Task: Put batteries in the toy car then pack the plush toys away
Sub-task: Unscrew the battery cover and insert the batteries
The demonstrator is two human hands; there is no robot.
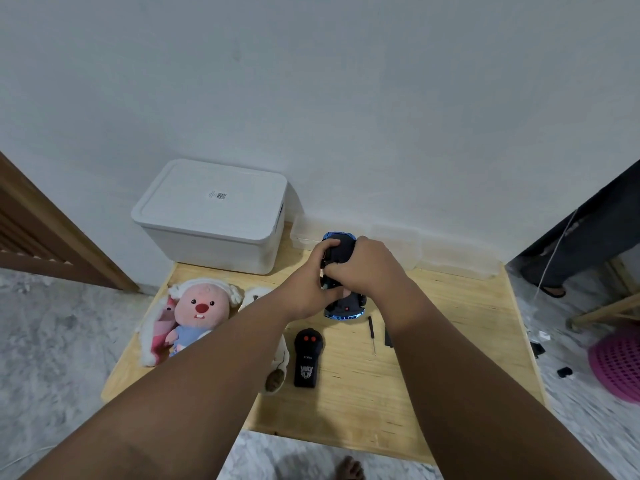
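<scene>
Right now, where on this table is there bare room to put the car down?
The widest bare wood is at the right of the table, between the small black piece and the edge. A second strip runs along the near edge, before the remote. The left is crowded with plush toys and the white box.

Prob. a home rm: low wooden table [433, 368] on marble-look floor [62, 341], plain white wall [346, 98], wooden door [41, 237] at left, plush toys [201, 310], lidded white storage box [214, 216], pink laundry basket [620, 365].
</scene>
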